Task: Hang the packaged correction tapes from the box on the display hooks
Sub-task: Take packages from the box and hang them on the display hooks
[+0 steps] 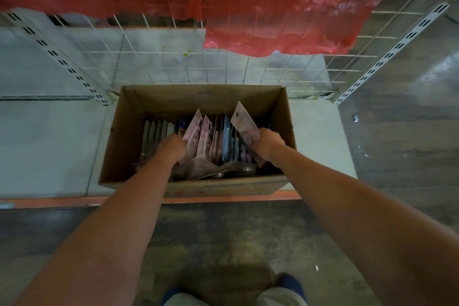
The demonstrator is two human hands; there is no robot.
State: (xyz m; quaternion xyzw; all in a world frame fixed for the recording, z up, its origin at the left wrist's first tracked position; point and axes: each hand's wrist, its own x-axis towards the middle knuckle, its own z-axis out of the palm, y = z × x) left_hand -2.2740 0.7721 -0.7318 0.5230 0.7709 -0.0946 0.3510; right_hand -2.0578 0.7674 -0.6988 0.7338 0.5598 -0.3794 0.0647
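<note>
Pick-up step in hand. Both hands inside open brown cardboard box [124, 136] on low shelf. Right hand [267, 145] grip holds pink carded correction-tape pack [242, 119], raised above row. Left hand [171, 148] grip curls on pink pack [195, 131] in row. Next, likely: lift, align hang-hole with hook on white wire grid panel [223, 67]; no hooks visible.

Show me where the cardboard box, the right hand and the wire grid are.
cardboard box [129, 136]: head view, inner left wall.
right hand [267, 144]: head view, back of hand.
wire grid [206, 67]: head view, middle wires.
</note>
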